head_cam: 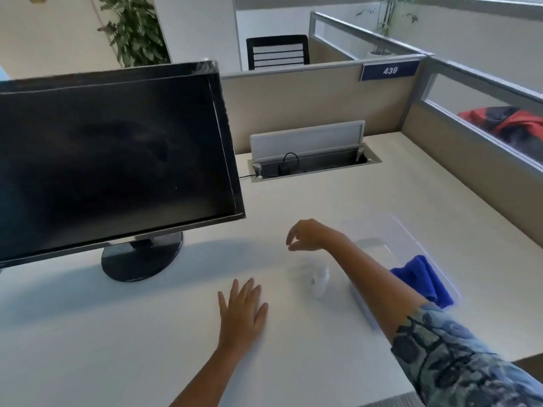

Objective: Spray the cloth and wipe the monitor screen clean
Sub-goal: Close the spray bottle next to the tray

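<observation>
Our left hand (242, 309) lies flat on the desk (117, 333), our right hand (308, 235) hangs loosely curled and empty near the small bottle (318, 282), and the cloth (420, 277) sits in the right tray (363, 304), so we judge a hasty grab may topple the bottle.

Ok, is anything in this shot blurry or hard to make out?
Head view: the small spray bottle under the right hand is smeared and pale against the white desk; the clear bin fades at its edges; the monitor screen shows dim reflections.

One camera on the person's head looks forward and down, close over the surface (293, 201), monitor (111, 154) at the left.
</observation>
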`<state>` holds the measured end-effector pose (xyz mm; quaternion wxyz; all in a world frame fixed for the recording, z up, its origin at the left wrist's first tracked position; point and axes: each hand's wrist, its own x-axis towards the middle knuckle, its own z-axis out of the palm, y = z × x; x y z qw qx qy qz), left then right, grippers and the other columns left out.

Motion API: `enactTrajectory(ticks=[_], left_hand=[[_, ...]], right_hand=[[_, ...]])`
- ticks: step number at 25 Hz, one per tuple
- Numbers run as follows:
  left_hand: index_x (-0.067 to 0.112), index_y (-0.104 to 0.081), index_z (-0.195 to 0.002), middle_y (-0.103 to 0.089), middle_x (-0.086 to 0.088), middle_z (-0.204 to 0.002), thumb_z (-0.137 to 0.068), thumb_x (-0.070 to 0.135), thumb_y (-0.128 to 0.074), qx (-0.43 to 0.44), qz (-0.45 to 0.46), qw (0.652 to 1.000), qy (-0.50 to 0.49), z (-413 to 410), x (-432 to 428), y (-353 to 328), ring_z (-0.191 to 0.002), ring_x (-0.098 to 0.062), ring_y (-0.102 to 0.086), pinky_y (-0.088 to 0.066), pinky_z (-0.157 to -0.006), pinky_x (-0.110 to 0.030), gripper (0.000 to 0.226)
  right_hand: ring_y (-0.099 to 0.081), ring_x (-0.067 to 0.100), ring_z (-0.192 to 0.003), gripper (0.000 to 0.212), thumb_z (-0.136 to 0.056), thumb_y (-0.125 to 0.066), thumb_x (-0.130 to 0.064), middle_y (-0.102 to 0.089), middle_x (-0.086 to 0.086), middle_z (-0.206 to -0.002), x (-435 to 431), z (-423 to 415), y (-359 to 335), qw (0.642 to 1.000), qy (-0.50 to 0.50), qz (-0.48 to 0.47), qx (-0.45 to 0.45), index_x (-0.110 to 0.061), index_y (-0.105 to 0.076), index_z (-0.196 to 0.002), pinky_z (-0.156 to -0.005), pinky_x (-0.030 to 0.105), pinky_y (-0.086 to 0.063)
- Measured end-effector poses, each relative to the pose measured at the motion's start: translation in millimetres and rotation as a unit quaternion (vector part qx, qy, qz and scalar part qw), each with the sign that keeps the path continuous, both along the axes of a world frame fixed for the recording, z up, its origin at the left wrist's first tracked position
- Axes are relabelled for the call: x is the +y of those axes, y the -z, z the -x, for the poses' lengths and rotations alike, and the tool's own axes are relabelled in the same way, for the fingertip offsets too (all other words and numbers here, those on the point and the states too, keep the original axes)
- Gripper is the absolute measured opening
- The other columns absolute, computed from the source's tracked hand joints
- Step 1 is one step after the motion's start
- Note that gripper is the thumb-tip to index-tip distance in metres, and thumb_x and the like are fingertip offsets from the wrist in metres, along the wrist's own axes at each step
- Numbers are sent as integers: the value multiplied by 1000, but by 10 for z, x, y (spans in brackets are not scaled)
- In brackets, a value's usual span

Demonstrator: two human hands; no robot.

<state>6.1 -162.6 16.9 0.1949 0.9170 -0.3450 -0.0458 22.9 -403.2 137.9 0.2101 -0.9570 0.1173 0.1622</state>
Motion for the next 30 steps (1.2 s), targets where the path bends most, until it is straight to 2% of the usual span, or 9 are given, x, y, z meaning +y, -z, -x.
enactTrajectory(ticks=[2,5,7,9,11,15,18,23,30], left_hand=[[14,-61,-123,-56,-7,-135,-92,38,-39,-30,-34,999,13,28,54,20,-127,-39,-47,-31,-98,-67,46],[18,-58,-127,-53,-1,-138,-92,43,-33,-37,-41,998,4,10,93,50,-131,-33,-44,-30,-102,-63,50],[20,-60,-125,-54,0,-138,-91,44,-36,-32,-37,999,5,-22,106,78,-131,-31,-45,-29,-105,-60,48],[20,-61,-123,-55,1,-137,-91,44,-38,-30,-24,999,7,-42,105,96,-130,-29,-46,-22,-109,-55,46],[21,-60,-123,-54,1,-137,-90,44,-40,-29,-8,1000,2,-54,107,116,-131,-29,-44,-16,-107,-51,45],[22,-61,-122,-54,1,-137,-89,45,-40,-28,2,1000,-1,-69,105,137,-131,-28,-44,-16,-106,-50,45],[21,-61,-121,-55,1,-136,-89,45,-39,-32,4,999,-2,-72,106,146,-131,-29,-45,-17,-106,-50,46],[20,-62,-121,-55,0,-136,-88,45,-37,-43,8,999,-8,-65,102,157,-131,-31,-45,-22,-108,-55,48],[17,-62,-121,-55,-3,-136,-84,32,-66,-57,14,998,-5,-57,95,185,-131,-34,-43,-27,-104,-62,41]], right_hand=[[-55,21,-114,32,-84,-70,-28,-60,5,-125,-89,-76,121,996,-23,12,85,-19,-68,-114,-92,27,-40],[-54,21,-114,41,-78,-75,-30,-57,4,-123,-168,-108,262,989,-62,52,127,-20,-66,-117,-89,24,-39],[-60,21,-96,37,-76,-78,-26,-59,7,-113,-181,-125,368,990,-59,40,120,-18,-68,-112,-76,21,-45],[-61,14,-64,29,-75,-78,-19,-66,10,-101,-177,-133,434,993,-44,19,110,-13,-72,-103,-57,14,-48],[-58,8,-52,21,-76,-77,-14,-73,13,-97,-174,-146,443,994,-44,21,96,-8,-74,-95,-50,8,-46],[-69,17,-58,9,-80,-72,-13,-74,10,-81,-215,-88,206,999,20,-27,-18,-7,-75,-86,-54,15,-53],[-69,10,-58,8,-81,-73,-17,-71,-3,-72,-251,142,-95,986,92,-85,-107,-12,-74,-87,-54,16,-55],[-64,-2,-65,16,-80,-74,-31,-67,-17,-79,-115,776,-432,975,116,-75,-173,-32,-71,-95,-64,12,-48],[-65,6,-72,31,-74,-79,-12,-71,-1,-86,158,1209,-258,947,201,-99,-231,-14,-73,-104,-77,19,-51]])
